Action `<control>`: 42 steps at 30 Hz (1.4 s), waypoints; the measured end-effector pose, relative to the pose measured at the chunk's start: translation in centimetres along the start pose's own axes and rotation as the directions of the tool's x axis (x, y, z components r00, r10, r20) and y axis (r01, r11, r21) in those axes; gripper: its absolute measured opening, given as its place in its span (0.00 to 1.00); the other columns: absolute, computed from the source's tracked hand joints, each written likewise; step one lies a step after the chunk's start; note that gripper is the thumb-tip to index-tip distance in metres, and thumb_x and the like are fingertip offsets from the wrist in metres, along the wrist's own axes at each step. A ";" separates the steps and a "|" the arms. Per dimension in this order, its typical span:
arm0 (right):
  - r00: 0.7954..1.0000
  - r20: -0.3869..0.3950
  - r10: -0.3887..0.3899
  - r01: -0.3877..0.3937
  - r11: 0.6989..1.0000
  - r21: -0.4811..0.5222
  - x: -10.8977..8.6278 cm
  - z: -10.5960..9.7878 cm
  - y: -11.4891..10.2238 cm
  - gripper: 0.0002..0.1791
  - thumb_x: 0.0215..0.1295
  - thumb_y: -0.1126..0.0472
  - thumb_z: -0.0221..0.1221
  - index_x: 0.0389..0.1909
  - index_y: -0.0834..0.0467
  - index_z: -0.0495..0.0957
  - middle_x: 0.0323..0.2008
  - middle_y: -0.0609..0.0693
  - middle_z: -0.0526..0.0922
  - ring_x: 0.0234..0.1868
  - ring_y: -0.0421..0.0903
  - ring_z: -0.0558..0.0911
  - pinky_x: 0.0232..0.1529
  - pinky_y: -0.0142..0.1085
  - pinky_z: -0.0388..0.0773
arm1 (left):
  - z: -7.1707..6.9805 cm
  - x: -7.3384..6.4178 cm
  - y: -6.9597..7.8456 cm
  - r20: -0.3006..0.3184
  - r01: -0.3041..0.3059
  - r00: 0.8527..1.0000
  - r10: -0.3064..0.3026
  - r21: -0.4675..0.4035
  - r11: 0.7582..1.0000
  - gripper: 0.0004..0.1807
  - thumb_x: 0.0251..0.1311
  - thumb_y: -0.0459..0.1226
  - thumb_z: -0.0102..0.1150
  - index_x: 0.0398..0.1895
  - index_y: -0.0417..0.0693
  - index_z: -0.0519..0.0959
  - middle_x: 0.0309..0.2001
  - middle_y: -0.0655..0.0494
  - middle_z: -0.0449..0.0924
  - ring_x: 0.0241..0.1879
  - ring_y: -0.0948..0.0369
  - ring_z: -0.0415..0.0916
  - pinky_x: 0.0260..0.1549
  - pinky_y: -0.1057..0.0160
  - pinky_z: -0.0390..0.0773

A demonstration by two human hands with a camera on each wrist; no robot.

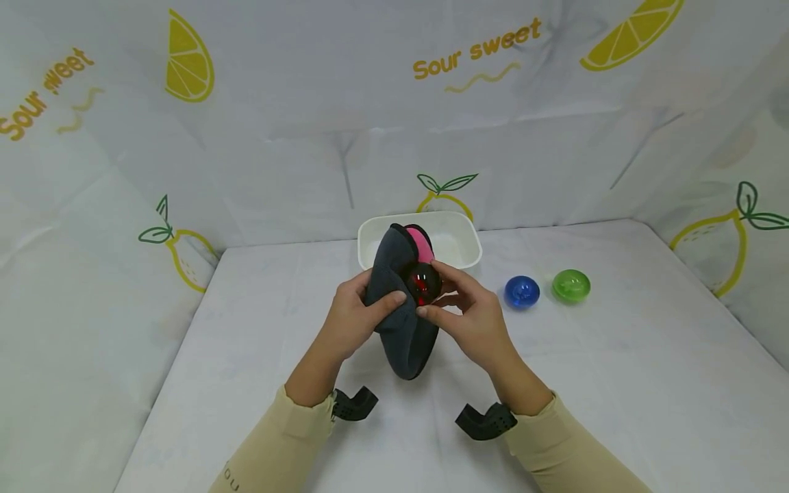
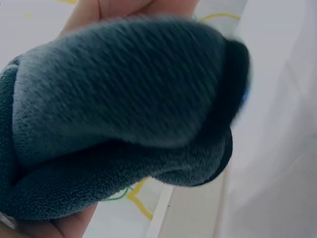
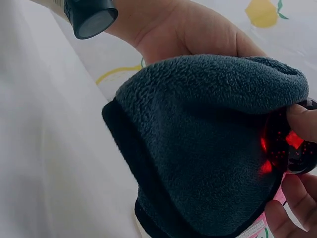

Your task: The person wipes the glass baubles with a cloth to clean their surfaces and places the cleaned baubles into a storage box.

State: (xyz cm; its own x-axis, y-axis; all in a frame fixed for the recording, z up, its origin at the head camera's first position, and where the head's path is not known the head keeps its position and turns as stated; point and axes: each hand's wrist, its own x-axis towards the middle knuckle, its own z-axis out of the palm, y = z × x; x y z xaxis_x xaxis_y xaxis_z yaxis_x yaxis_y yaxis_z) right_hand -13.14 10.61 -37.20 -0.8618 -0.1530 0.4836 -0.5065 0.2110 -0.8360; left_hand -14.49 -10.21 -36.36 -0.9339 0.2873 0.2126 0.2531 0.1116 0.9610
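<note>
In the head view a dark red, see-through ball (image 1: pixel 424 283) sits against a thick plush cloth (image 1: pixel 394 263), slate grey with black edging and a pink side showing near the top. My left hand (image 1: pixel 356 311) grips the folded cloth, thumb lying on top of it. From the other side my right hand (image 1: pixel 474 318) pinches the ball between thumb and fingers. The cloth (image 2: pixel 124 89) covers most of the left wrist view and hides much of the hand behind it. Red light glints in the ball (image 3: pixel 297 153) in the right wrist view.
Behind the cloth, a white rectangular tray (image 1: pixel 459 239) stands near the back edge of the white-covered table (image 1: pixel 259 342). To the right sit a blue glass ball (image 1: pixel 522 292) and a green one (image 1: pixel 571 285). A lemon-printed sheet (image 1: pixel 296 123) hangs behind.
</note>
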 end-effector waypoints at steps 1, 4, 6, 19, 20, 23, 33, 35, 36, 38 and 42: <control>1.000 -0.002 -0.004 0.004 1.000 -0.007 0.0 0.0 -0.1 0.36 0.53 0.73 0.70 0.65 0.57 0.73 0.49 0.53 0.82 0.46 0.44 0.80 0.46 0.32 0.82 | 0.0 0.0 0.0 0.010 0.004 1.000 -0.004 0.000 1.000 0.23 0.61 0.43 0.66 0.59 0.49 0.77 0.48 0.49 0.84 0.44 0.55 0.84 0.44 0.56 0.84; 1.000 -0.011 -0.014 0.014 0.999 -0.044 -0.2 0.1 -0.2 0.37 0.52 0.73 0.70 0.65 0.56 0.73 0.50 0.51 0.80 0.46 0.44 0.79 0.46 0.33 0.82 | 0.2 -0.1 -0.1 0.030 0.013 0.999 -0.014 0.013 1.000 0.25 0.60 0.44 0.68 0.60 0.52 0.76 0.47 0.50 0.84 0.43 0.56 0.84 0.44 0.57 0.84; 1.000 -0.016 -0.024 0.022 0.997 -0.072 -0.3 0.2 -0.3 0.37 0.52 0.73 0.70 0.65 0.56 0.73 0.50 0.51 0.80 0.45 0.44 0.79 0.46 0.33 0.82 | 0.2 -0.1 -0.1 0.034 0.015 0.999 -0.016 0.015 1.000 0.25 0.59 0.43 0.68 0.60 0.52 0.76 0.47 0.50 0.84 0.43 0.57 0.84 0.43 0.57 0.84; 1.000 -0.001 -0.023 0.022 0.985 -0.172 -0.4 0.1 -0.5 0.34 0.55 0.70 0.70 0.65 0.58 0.73 0.45 0.51 0.81 0.36 0.43 0.79 0.42 0.33 0.81 | 0.3 -0.1 0.2 0.027 0.038 0.999 -0.038 0.028 0.999 0.22 0.61 0.43 0.67 0.58 0.50 0.77 0.46 0.49 0.84 0.40 0.56 0.84 0.41 0.58 0.84; 1.000 -0.002 -0.019 0.019 0.985 -0.172 -0.4 0.1 -0.5 0.34 0.55 0.69 0.69 0.65 0.58 0.73 0.44 0.51 0.82 0.36 0.43 0.79 0.41 0.33 0.81 | 0.3 -0.1 0.3 0.026 0.039 0.999 -0.040 0.030 0.999 0.22 0.61 0.43 0.67 0.57 0.49 0.77 0.46 0.49 0.84 0.41 0.56 0.84 0.41 0.57 0.84; 1.000 0.001 -0.007 0.007 0.983 -0.182 -0.5 0.2 -0.4 0.33 0.56 0.69 0.69 0.65 0.57 0.73 0.44 0.51 0.81 0.36 0.43 0.79 0.42 0.34 0.82 | 0.3 -0.1 0.2 0.023 0.046 0.999 -0.047 0.035 0.998 0.22 0.61 0.44 0.66 0.58 0.50 0.77 0.46 0.49 0.84 0.41 0.56 0.84 0.42 0.57 0.84; 0.999 0.023 -0.045 0.049 0.979 -0.199 -0.6 0.4 -0.3 0.36 0.59 0.67 0.68 0.69 0.53 0.69 0.52 0.49 0.79 0.46 0.42 0.77 0.44 0.41 0.83 | 0.4 -0.2 -0.4 0.000 0.046 0.999 -0.046 0.040 0.998 0.24 0.59 0.49 0.67 0.58 0.53 0.77 0.47 0.52 0.84 0.43 0.57 0.83 0.43 0.57 0.83; 0.998 0.022 -0.067 0.070 0.975 -0.209 -0.6 0.4 -0.2 0.37 0.58 0.67 0.69 0.69 0.53 0.69 0.55 0.49 0.79 0.47 0.42 0.78 0.44 0.41 0.83 | 0.4 -0.1 -0.4 -0.005 0.046 0.999 -0.046 0.027 0.999 0.25 0.59 0.49 0.67 0.58 0.54 0.77 0.47 0.52 0.83 0.43 0.56 0.83 0.43 0.57 0.84; 0.997 0.022 -0.078 0.081 0.973 -0.216 -0.5 0.4 -0.2 0.37 0.57 0.67 0.69 0.69 0.54 0.69 0.56 0.48 0.79 0.48 0.42 0.78 0.44 0.41 0.83 | 0.4 -0.1 -0.4 -0.006 0.046 0.999 -0.046 0.019 0.999 0.25 0.59 0.49 0.67 0.58 0.53 0.77 0.47 0.52 0.83 0.43 0.56 0.83 0.43 0.57 0.84; 0.995 0.020 -0.098 0.100 0.968 -0.230 -0.5 0.4 -0.2 0.37 0.56 0.68 0.70 0.68 0.54 0.70 0.58 0.48 0.78 0.49 0.42 0.78 0.44 0.41 0.83 | 0.4 0.0 -0.4 -0.012 0.054 0.998 -0.054 0.004 0.999 0.26 0.59 0.49 0.68 0.58 0.53 0.77 0.47 0.52 0.83 0.44 0.56 0.83 0.43 0.57 0.84; 0.993 0.018 -0.119 0.120 0.961 -0.249 -0.5 0.4 -0.3 0.37 0.55 0.68 0.71 0.67 0.53 0.71 0.60 0.48 0.78 0.51 0.43 0.78 0.45 0.45 0.83 | 0.4 0.0 -0.3 -0.014 0.058 0.998 -0.058 -0.016 0.998 0.26 0.58 0.48 0.68 0.58 0.53 0.77 0.48 0.51 0.83 0.44 0.56 0.83 0.43 0.57 0.83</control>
State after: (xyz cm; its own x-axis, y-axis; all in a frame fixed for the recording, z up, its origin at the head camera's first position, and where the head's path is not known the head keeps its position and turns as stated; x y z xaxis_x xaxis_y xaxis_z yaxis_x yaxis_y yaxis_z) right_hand -12.61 10.22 -37.29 -0.7948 -0.1944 0.5748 -0.5965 0.4246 -0.6811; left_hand -14.49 -9.86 -36.74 -0.9505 0.2668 0.1591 0.1947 0.1126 0.9744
